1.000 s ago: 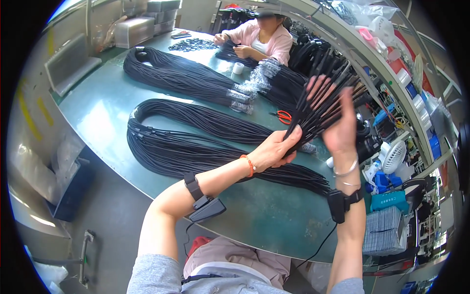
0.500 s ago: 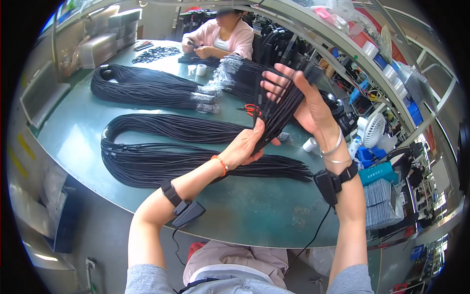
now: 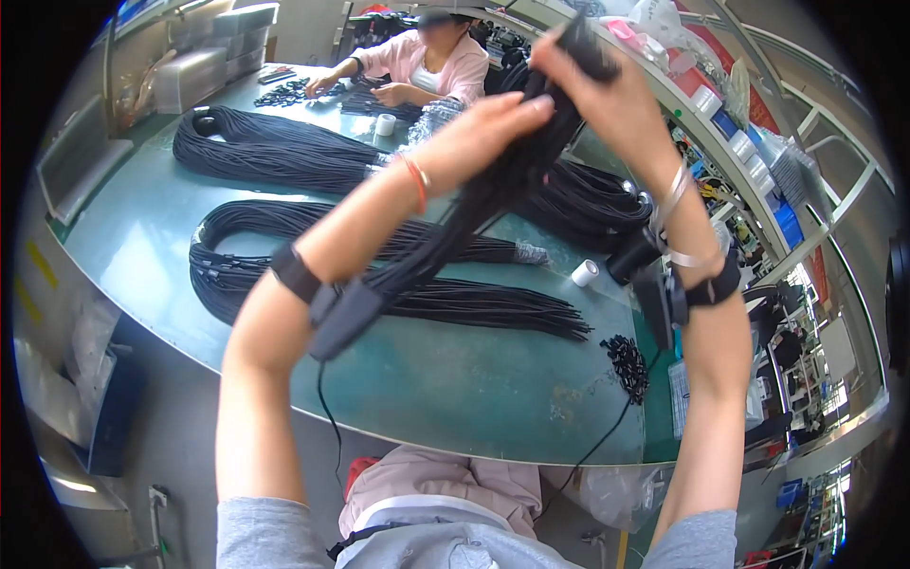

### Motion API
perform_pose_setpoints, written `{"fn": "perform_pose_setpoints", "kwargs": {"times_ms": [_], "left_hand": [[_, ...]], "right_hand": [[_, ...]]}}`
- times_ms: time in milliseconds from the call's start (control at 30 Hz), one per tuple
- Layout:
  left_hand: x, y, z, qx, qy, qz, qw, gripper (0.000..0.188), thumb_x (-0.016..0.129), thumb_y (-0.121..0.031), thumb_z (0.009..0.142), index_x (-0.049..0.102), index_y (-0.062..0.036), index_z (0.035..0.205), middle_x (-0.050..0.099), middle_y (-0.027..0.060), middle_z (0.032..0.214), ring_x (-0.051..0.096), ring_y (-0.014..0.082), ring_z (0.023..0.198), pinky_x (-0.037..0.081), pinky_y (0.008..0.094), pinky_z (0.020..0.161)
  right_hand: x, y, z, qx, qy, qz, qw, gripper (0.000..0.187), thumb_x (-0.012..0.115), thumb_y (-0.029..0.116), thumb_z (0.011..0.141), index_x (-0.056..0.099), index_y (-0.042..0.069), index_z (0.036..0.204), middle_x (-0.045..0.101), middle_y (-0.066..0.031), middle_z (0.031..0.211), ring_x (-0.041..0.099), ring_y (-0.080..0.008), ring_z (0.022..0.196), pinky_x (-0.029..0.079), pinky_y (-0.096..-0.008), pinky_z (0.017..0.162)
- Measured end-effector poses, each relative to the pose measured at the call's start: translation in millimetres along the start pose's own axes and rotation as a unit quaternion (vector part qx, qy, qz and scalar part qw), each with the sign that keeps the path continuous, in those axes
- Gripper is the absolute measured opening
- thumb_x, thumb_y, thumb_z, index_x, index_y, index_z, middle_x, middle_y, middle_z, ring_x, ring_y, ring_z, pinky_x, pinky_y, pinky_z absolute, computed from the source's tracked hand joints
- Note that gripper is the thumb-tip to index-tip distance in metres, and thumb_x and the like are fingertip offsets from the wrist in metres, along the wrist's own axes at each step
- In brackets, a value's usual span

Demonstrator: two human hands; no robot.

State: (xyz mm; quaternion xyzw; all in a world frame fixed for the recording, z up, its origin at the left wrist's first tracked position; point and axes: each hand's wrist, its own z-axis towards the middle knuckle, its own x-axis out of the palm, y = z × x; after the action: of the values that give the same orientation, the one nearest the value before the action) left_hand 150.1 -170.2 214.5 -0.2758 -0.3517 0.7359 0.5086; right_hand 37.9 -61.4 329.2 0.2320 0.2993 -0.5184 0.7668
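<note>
A bundle of black cables [image 3: 507, 185] is raised over the table, blurred by motion, its lower length slanting down toward my left forearm. My left hand [image 3: 483, 137] is closed round its middle. Higher up, near the bundle's top end, my right hand [image 3: 607, 100] grips it with the fingers wrapped round. Below lies a looped black cable bundle [image 3: 237, 308], its loose ends pointing right. Behind it, another looped bundle [image 3: 275, 156] has clear wrapping toward its right end. Part of the table behind the raised cables is hidden.
Opposite me a person [image 3: 441, 62] handles small black parts [image 3: 284, 92]. White rolls stand at the right [image 3: 585, 273] and the far side. A pile of small black pieces [image 3: 626, 368] lies near the right edge, beside a metal frame [image 3: 806, 232] with shelves.
Both hands have lifted the cable bundle up and away from me, its lower part now trailing toward my left forearm. My right hand has closed on it. The co-worker's hands have moved apart.
</note>
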Motion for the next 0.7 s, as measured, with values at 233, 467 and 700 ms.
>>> {"fn": "perform_pose_setpoints", "kwargs": {"times_ms": [233, 467, 700], "left_hand": [[-120.8, 2.6, -187.1, -0.194, -0.042, 0.304, 0.932, 0.038, 0.044, -0.029, 0.102, 0.057, -0.0010, 0.124, 0.064, 0.0075, 0.101, 0.056, 0.0136, 0.095, 0.045, 0.0316, 0.090], [-164.4, -93.2, -211.3, -0.006, -0.182, 0.386, 0.904, 0.092, 0.080, -0.038, 0.075, 0.031, -0.0156, 0.150, 0.038, 0.0094, 0.148, 0.038, 0.0284, 0.133, 0.032, 0.0408, 0.111], [-60.5, -152.8, -30.7, 0.195, -0.157, 0.700, 0.668, 0.031, 0.058, -0.035, 0.090, 0.067, -0.0076, 0.102, 0.057, 0.0150, 0.112, 0.051, 0.0332, 0.109, 0.040, 0.0445, 0.095]], "right_hand": [[-70.1, -18.1, 109.6, 0.066, -0.193, 0.030, 0.978, 0.032, 0.059, 0.027, 0.094, 0.064, 0.000, 0.078, 0.061, -0.0041, 0.068, 0.059, -0.0145, 0.065, 0.047, -0.0302, 0.059], [4.4, 29.8, 140.7, 0.256, -0.040, 0.513, 0.819, 0.026, 0.053, 0.030, 0.099, 0.061, 0.006, 0.091, 0.066, -0.0089, 0.078, 0.065, -0.0192, 0.066, 0.050, -0.0289, 0.054], [-1.8, 49.6, 186.2, 0.233, -0.100, 0.516, 0.818, 0.027, 0.048, 0.032, 0.100, 0.054, 0.008, 0.092, 0.063, -0.0059, 0.074, 0.057, -0.0125, 0.052, 0.038, -0.0213, 0.039]]}}
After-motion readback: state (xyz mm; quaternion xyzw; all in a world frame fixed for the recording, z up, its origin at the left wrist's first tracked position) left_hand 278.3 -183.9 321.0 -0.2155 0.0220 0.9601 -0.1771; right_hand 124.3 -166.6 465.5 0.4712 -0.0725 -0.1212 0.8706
